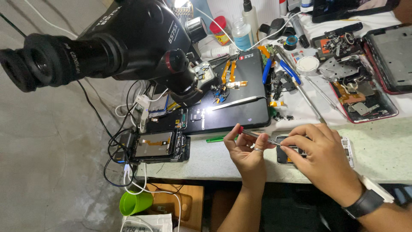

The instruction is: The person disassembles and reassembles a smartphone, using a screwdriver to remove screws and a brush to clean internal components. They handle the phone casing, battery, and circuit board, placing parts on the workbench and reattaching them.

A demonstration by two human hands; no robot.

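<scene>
An opened phone [348, 151] lies on the pale green worktop [377, 146], mostly covered by my hands. My right hand [322, 159] rests over it, fingers pinched on the metal shaft of a slim screwdriver [253, 134] with a red end. My left hand [245, 152], wearing a ring, holds the same tool near its red end, thumb and fingers closed around it. A black watch band sits on my right wrist.
A large black microscope [111, 41] hangs over a black work mat [240, 103] with tweezers [236, 102] and orange flex cables. Another disassembled phone [156, 146] lies at the left. Bottles, blue-handled pliers, phone frames and parts crowd the back and right. A green cup [134, 203] sits below the table edge.
</scene>
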